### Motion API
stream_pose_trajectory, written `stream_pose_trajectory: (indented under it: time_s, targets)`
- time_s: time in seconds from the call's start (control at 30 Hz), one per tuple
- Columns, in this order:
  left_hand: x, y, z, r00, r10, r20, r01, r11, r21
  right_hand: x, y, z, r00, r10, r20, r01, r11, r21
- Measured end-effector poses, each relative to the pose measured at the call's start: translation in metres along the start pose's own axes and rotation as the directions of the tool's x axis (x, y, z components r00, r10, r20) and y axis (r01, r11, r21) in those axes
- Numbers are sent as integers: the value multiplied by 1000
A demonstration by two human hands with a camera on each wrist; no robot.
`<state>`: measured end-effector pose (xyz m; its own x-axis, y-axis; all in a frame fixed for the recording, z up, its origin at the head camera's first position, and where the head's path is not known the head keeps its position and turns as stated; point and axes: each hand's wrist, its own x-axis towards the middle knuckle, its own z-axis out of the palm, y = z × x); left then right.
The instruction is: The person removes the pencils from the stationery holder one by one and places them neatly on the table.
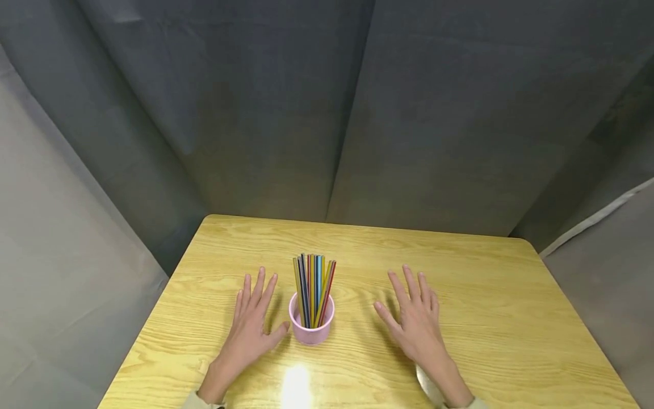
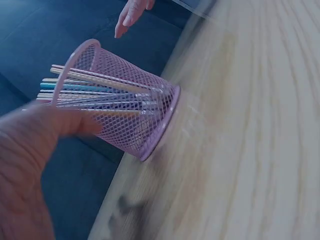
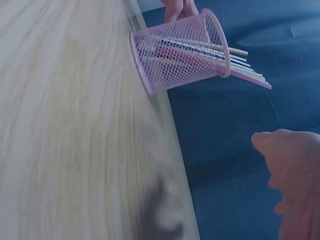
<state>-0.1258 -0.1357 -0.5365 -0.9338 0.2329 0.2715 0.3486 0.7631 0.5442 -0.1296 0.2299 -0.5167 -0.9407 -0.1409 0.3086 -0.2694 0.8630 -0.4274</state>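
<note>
A pink mesh pencil cup (image 1: pixel 311 336) stands upright on the wooden table, and several coloured pencils (image 1: pixel 315 289) lean inside it with their ends above the rim. My left hand (image 1: pixel 251 328) is just left of the cup, fingers straight and spread. Its thumb (image 2: pixel 75 120) overlaps the cup in the left wrist view; whether it touches cannot be told. Off to the cup's right, my right hand (image 1: pixel 416 324) hovers over the table with spread fingers and holds nothing. The right wrist view shows the cup (image 3: pixel 182 55) well apart from that hand's thumb (image 3: pixel 272 142).
The wooden table (image 1: pixel 511 318) has rounded far corners. Dark grey curtains (image 1: pixel 265 113) hang behind it, with lighter cloth (image 1: pixel 61 272) at the left. A pale curved object (image 1: pixel 428 385) lies partly hidden beneath the right forearm. Light glares near the front edge.
</note>
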Motion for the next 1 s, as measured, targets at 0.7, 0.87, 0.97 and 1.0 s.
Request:
stream_pose_trajectory:
  time_s: [0.7,0.87,0.97,1.0]
  targets:
    - [23,8,36,981,106,162,41,705,-708,25,-30,1,926,-359,-120,375,831,411]
    - [22,5,47,979,176,105,-23,605,-796,31,-40,9,905,-409,-117,408,755,513]
    - [20,5,50,982,169,84,-31,584,-811,35,-46,12,903,-424,-74,394,743,541]
    - [19,5,50,983,165,83,-29,578,-815,36,-48,12,904,-424,-55,383,746,545]
